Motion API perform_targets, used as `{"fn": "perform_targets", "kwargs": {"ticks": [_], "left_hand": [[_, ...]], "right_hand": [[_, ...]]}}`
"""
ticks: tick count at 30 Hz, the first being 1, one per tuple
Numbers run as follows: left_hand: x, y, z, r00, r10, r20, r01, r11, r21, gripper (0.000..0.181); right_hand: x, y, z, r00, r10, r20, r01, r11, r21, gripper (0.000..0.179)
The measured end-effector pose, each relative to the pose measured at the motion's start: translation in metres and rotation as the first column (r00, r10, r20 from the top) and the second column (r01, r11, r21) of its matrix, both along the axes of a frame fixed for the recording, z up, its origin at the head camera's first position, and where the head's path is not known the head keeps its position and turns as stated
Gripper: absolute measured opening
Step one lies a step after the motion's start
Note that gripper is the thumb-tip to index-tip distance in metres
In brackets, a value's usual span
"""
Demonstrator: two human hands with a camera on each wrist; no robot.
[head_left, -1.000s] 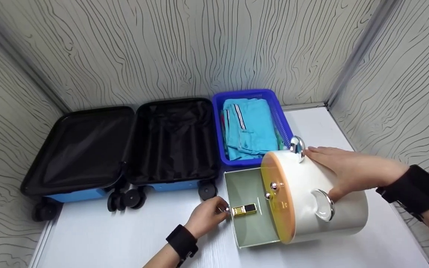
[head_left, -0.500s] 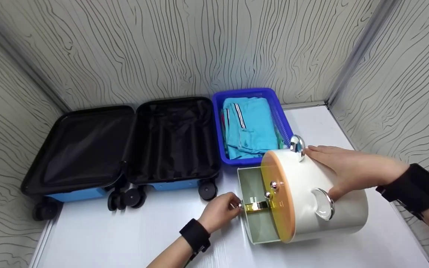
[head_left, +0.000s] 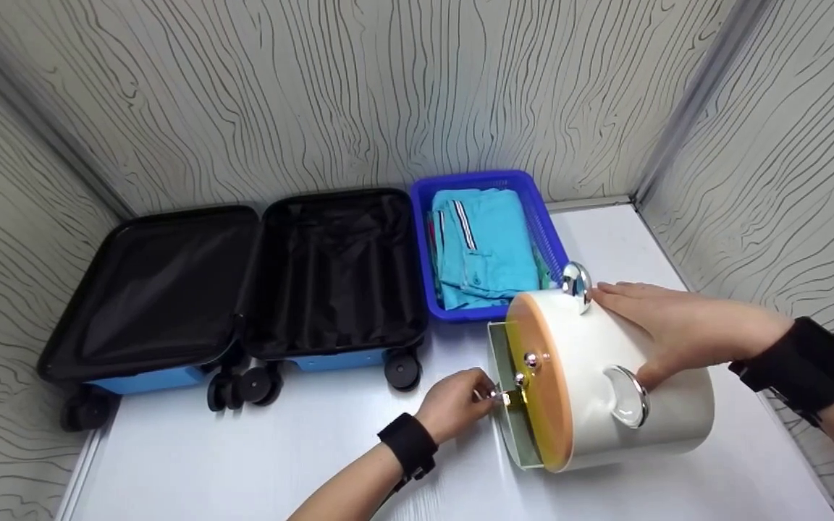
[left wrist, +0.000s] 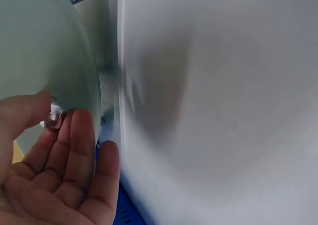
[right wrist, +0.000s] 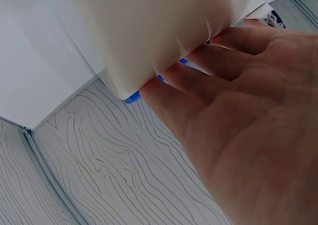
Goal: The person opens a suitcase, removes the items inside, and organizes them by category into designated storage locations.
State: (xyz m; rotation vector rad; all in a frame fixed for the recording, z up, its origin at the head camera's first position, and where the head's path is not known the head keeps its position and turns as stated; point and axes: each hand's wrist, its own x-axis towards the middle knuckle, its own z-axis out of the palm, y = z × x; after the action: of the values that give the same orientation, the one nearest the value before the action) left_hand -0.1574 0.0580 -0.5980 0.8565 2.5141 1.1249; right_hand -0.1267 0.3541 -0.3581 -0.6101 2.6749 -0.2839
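Observation:
A white cosmetic storage box (head_left: 591,391) stands on the table, with a yellow-orange see-through front cover (head_left: 554,405). Its pale green drawer (head_left: 525,445) sticks out a short way below that cover. My left hand (head_left: 457,405) pinches the drawer's small silver knob (left wrist: 53,116) between thumb and fingertips. Just behind the drawer front, part of a gold lipstick tube (head_left: 515,400) shows; the rest is hidden under the cover. My right hand (head_left: 692,325) rests on the box with fingers extended, its thumb beside a chrome-rimmed handle (head_left: 630,398). In the right wrist view its fingertips meet the box's edge.
An open suitcase (head_left: 341,282) with black lining and wheels lies at the left. Behind the box, a blue basket (head_left: 547,239) holds folded turquoise clothes (head_left: 496,246). Wood-patterned walls (head_left: 344,94) enclose the white table (head_left: 258,463) at the back and sides.
My left hand has pushed the drawer rightward into the box, carrying most of the lipstick out of sight under the cover. My right hand has stayed in place on the box.

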Motion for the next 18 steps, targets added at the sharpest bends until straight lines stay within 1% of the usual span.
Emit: {"fn": "perform_targets", "kwargs": {"ticks": [9, 18], "left_hand": [[0.0, 0.021, 0.001, 1.0, -0.008, -0.016, 0.008, 1.0, -0.009, 0.01], [0.003, 0.03, 0.001, 0.999, 0.009, -0.039, -0.01, 1.0, -0.028, 0.009]], "right_hand": [[0.0, 0.001, 0.0, 1.0, 0.012, -0.017, -0.012, 1.0, -0.007, 0.123], [0.001, 0.001, 0.001, 1.0, 0.007, -0.013, -0.007, 1.0, -0.004, 0.122]]}}
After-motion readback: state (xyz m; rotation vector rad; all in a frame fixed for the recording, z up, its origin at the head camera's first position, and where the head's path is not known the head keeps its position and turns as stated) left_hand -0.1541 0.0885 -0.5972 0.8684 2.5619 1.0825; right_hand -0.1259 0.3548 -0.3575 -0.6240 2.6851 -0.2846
